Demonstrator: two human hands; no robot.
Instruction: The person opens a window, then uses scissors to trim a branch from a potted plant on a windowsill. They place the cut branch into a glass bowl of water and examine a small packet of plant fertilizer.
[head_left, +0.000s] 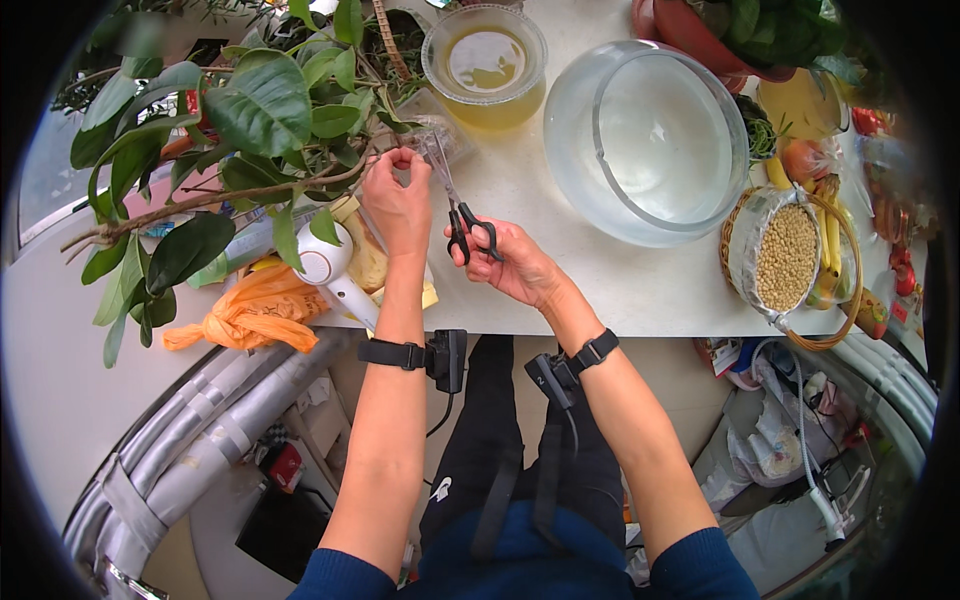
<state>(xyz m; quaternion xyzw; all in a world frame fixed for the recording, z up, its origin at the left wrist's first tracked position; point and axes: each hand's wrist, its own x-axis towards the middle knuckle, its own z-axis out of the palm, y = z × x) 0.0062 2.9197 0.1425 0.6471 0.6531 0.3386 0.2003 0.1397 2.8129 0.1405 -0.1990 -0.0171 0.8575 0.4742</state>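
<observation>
My left hand (399, 196) has its thumb and fingertips pinched together on a thin woody branch (247, 193) of a leafy green plant. Its fingers partly cover the stem there. In my right hand (517, 264) is a pair of scissors (454, 196) with black handles and metal blades. The blades point away from me, just right of my left fingertips, and look nearly closed. Broad glossy leaves (259, 101) spread over the left side of the table. A clear plastic box (439, 124) lies behind the blades, its contents hard to make out.
A large glass bowl (660, 142) stands right of the scissors, a tub of yellowish liquid (487, 97) behind them. At right sits a basket with beige beans or grains (786, 259). A white handheld appliance (324, 255) and a knotted orange plastic bag (251, 311) lie left of my forearm.
</observation>
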